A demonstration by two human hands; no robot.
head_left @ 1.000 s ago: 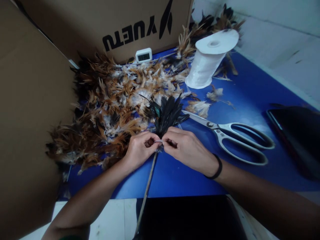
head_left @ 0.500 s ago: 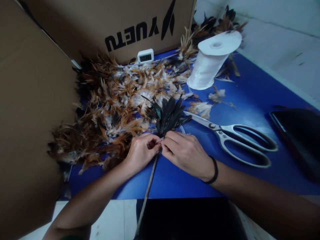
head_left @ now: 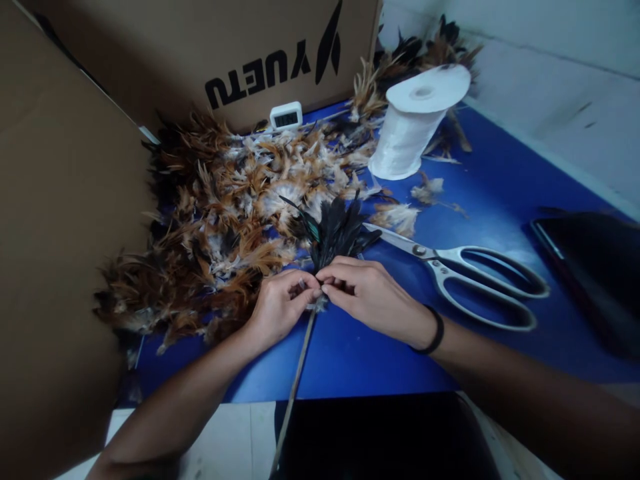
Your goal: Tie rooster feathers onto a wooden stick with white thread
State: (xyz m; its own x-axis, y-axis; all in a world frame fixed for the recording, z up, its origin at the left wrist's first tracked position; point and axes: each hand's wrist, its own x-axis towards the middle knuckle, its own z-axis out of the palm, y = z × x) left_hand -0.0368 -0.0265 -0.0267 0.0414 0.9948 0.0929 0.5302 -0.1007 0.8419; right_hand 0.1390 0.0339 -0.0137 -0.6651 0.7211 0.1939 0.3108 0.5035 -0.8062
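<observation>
Meeting at the base of the black feather bunch [head_left: 336, 233], the two hands work in tight pinches, likely because that narrow neck is where the quills and the thin stick [head_left: 300, 367] come together. The left hand [head_left: 275, 307] has thumb and forefinger almost closed, apparently on a thin pale strip [head_left: 302, 284]; the right hand [head_left: 383, 300] is pinched just as small, but whether it has the strip or the quills I cannot tell. The bunch fans away from the wearer, leaving its base within easy reach, while the stick slants from it past the table edge [head_left: 255, 393], probably so its length isn't in the way. Right of the bunch, the scissors [head_left: 440, 267] lie with their tips near its feathers and their handles toward the right, handy for that hand. Beyond the bunch and to its right stands the white spool [head_left: 407, 140]; brown feathers [head_left: 225, 247] spread to its left, perhaps for picking.
</observation>
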